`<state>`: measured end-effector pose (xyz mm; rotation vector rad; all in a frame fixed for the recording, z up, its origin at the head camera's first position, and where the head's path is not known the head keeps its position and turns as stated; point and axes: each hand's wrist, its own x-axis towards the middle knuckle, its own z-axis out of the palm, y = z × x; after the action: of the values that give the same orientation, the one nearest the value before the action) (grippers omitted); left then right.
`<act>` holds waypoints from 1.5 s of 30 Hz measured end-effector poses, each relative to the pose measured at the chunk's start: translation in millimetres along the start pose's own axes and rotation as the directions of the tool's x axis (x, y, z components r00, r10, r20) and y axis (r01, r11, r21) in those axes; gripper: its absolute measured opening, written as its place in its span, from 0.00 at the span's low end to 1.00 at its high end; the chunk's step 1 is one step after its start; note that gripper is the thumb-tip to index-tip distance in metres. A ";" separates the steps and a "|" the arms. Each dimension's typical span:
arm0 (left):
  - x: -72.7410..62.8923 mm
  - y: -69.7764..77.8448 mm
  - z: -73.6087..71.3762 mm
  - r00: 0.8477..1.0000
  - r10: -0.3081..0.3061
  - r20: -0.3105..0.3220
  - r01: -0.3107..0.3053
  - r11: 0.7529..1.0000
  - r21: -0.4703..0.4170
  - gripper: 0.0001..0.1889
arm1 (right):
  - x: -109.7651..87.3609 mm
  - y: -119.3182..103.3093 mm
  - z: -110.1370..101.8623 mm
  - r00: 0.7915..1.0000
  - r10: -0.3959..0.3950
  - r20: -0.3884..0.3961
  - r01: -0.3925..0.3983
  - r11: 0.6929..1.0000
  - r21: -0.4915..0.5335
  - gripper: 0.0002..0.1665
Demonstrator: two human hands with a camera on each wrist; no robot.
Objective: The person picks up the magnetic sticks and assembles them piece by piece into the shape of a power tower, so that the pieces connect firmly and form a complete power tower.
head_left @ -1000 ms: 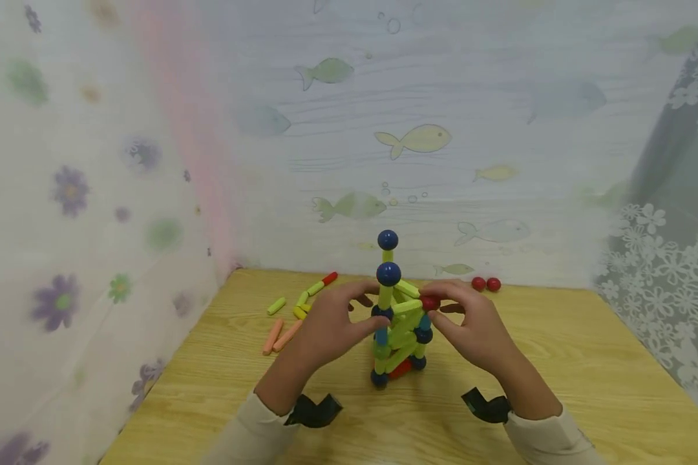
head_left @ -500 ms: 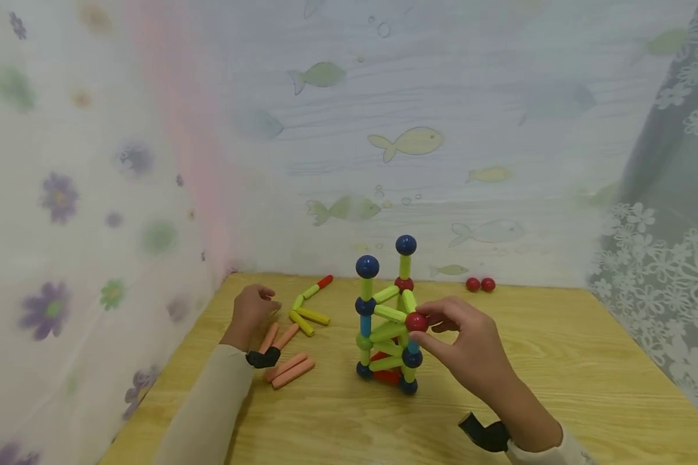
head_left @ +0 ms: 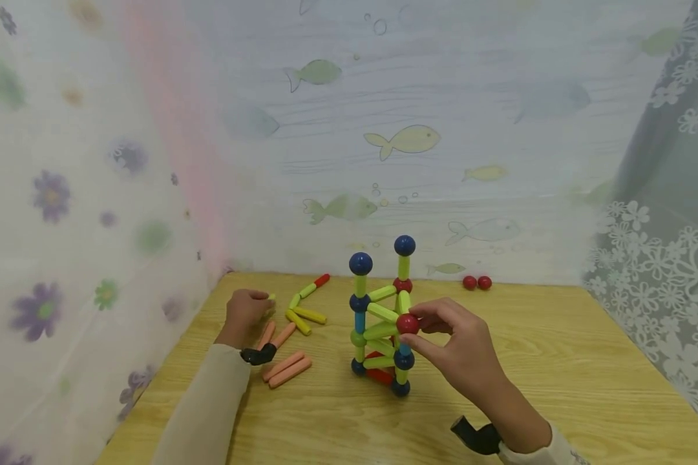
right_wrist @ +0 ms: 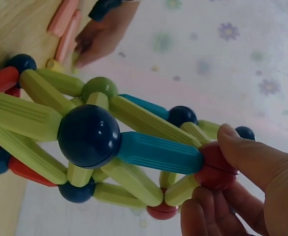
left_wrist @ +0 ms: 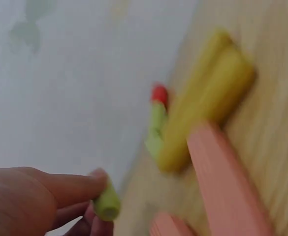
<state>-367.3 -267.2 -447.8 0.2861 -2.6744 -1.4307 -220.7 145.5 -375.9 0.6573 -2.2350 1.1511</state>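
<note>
A tower of coloured sticks and balls stands on the table, with blue balls topping two of its posts, one a blue ball [head_left: 360, 263] at the left. My right hand [head_left: 462, 345] pinches the red ball [head_left: 407, 324] at the tower's near right corner between thumb and fingers. In the right wrist view that red ball [right_wrist: 216, 167] sits at the end of a blue stick [right_wrist: 161, 152]. Off to the left, my left hand [head_left: 246, 316] pinches a short yellow-green stick [left_wrist: 107, 202] between thumb and fingers.
Several orange sticks [head_left: 291, 372] lie near my left hand. Behind them are two yellow sticks [head_left: 311, 315] and a line of short green sticks ending in a red stick [head_left: 322, 280]. Two red balls [head_left: 477, 283] rest at the back edge, before a fish-printed curtain [head_left: 349, 129].
My left hand has left the tower, moved left to the loose sticks and picked up a short yellow-green one. My right hand still holds the red ball; the tower has turned slightly.
</note>
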 end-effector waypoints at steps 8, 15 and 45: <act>-59.9 83.5 25.0 0.936 0.290 -0.201 -0.346 0.866 -0.361 0.20 | 0.5 0.3 0.2 1.000 0.010 0.009 -0.010 1.000 0.025 0.21; -140.8 148.1 51.4 0.605 0.689 -0.400 -0.796 0.515 -0.318 0.14 | 1.9 0.9 -2.8 0.999 0.017 0.029 -0.019 0.998 0.056 0.20; -185.9 181.9 110.3 0.570 0.820 -0.050 -0.815 0.572 0.097 0.11 | 4.4 78.9 2.7 0.755 0.371 0.540 -0.326 0.928 -0.182 0.15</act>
<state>-226.2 -39.9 -357.0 -0.7968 -2.2153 -0.9618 -274.6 183.3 -419.8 0.6218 -3.0041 1.1327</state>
